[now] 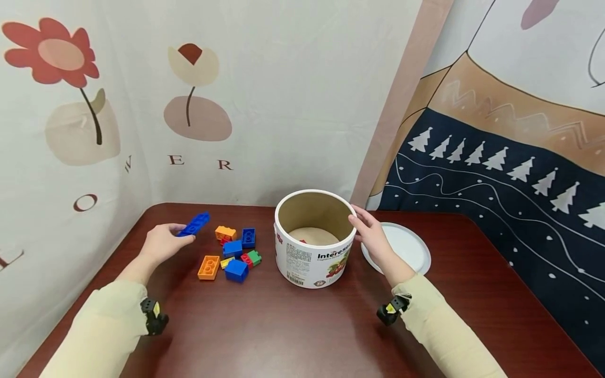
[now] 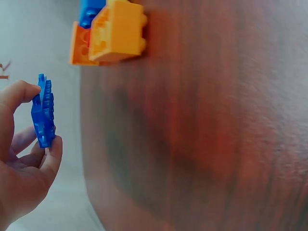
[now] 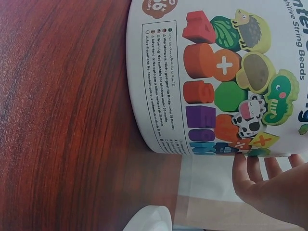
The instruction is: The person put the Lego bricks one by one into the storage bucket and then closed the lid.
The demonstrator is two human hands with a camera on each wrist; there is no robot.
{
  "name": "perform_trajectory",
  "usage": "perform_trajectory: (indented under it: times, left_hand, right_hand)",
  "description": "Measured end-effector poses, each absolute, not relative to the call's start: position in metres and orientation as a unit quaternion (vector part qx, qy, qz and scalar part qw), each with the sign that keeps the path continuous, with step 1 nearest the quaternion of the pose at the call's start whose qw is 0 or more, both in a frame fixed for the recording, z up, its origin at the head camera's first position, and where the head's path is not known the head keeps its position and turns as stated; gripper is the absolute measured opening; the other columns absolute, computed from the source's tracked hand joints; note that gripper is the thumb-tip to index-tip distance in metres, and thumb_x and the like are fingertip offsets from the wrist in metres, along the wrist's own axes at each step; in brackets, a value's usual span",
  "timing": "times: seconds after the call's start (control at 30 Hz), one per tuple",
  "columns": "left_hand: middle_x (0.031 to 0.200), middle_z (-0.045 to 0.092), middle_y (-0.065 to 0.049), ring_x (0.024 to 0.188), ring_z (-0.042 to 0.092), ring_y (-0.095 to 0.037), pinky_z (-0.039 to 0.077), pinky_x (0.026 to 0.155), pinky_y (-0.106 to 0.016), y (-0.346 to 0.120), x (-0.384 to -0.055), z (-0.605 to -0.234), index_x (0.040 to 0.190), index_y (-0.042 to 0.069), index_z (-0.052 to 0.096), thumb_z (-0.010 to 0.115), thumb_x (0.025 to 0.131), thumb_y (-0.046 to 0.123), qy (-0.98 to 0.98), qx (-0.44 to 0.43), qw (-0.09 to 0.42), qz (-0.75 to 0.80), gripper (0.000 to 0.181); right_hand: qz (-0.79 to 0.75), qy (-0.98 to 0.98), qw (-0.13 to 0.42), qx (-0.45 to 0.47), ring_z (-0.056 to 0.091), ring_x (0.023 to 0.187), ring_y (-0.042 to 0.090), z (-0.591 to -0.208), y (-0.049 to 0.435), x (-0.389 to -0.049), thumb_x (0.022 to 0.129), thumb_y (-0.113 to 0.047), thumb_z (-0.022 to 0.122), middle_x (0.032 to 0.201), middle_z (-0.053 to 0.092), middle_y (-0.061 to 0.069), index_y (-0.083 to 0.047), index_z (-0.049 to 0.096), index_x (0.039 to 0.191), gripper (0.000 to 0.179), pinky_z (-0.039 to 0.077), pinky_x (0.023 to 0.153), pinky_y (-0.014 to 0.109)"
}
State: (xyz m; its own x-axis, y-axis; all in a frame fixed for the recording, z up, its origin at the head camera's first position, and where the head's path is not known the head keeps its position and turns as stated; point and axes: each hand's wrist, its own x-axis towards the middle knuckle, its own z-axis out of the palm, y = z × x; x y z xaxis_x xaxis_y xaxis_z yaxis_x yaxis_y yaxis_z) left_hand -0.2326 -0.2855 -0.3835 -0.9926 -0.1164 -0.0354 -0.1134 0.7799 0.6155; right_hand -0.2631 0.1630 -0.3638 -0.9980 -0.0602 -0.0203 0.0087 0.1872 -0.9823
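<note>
My left hand [image 1: 163,244] pinches a long, thin blue building brick [image 1: 194,224] between thumb and fingers, raised over the left of the table. In the left wrist view the brick [image 2: 43,111] stands edge-on, studs facing right. Beside that hand lies a loose group of bricks, among them an orange brick [image 1: 209,268], a blue brick [image 1: 237,271] and a green brick [image 1: 254,256]. My right hand [image 1: 373,236] holds the right side of a white round bucket [image 1: 302,262] at its rim. A bit of red shows inside the bucket; most of its floor is hidden.
A white round lid [image 1: 406,247] lies flat on the dark red-brown table [image 1: 293,331], right of the bucket and partly behind the right forearm. Printed cloth [image 1: 293,105] hangs along the table's back edge.
</note>
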Motion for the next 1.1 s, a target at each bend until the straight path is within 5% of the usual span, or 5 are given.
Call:
perform_trajectory:
  times: [1.1]
  left_hand:
    - [0.124,0.057,-0.025,0.104,0.057,-0.036,0.052,0.085,-0.044,-0.207,-0.240,-0.303,0.130,0.001,0.052,0.060,0.090,0.035,-0.925,-0.056,0.009,-0.377,0.053]
  right_hand:
    - [-0.641,0.767,0.031,-0.013,0.043,0.129,0.035,-0.364,0.165,-0.264,0.099,-0.022,0.045,0.143,0.040,0.019,-0.010,0.037,0.143,0.047,0.040,0.103,0.049]
